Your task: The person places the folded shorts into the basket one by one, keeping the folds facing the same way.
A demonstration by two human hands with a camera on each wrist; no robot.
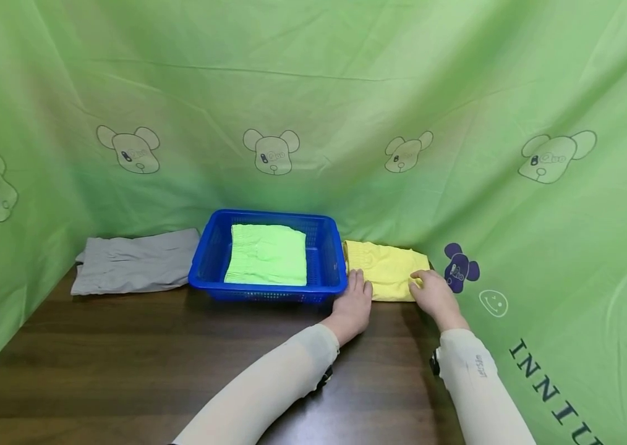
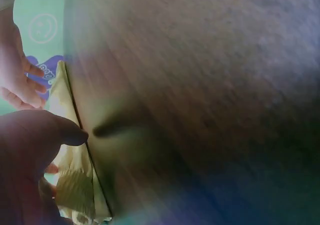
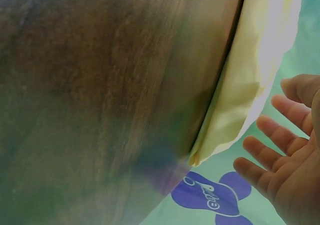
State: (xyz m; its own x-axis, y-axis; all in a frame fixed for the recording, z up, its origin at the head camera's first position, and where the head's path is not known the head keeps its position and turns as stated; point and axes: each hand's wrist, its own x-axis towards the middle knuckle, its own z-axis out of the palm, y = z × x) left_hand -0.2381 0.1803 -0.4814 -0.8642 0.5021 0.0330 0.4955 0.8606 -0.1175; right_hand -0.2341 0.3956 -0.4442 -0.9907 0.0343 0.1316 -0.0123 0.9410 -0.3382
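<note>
A folded yellow garment with a gathered waistband (image 1: 388, 262) lies on the table, right of the blue basket. My left hand (image 1: 354, 307) rests at its left end by the basket corner, fingers extended; in the left wrist view its thumb (image 2: 70, 131) shows beside the cloth. At the other end hovers my right hand (image 1: 437, 298), its fingers spread and loosely bent. The right wrist view shows those fingers (image 3: 272, 130) apart from the cloth, holding nothing. A folded bright green garment (image 1: 268, 253) with a gathered edge lies inside the basket (image 1: 269, 288).
To the basket's left, a folded grey garment (image 1: 135, 262) lies on the brown wooden table (image 1: 124, 358). A green curtain (image 1: 313, 74) printed with bear heads surrounds the back and sides, close behind the basket and garments.
</note>
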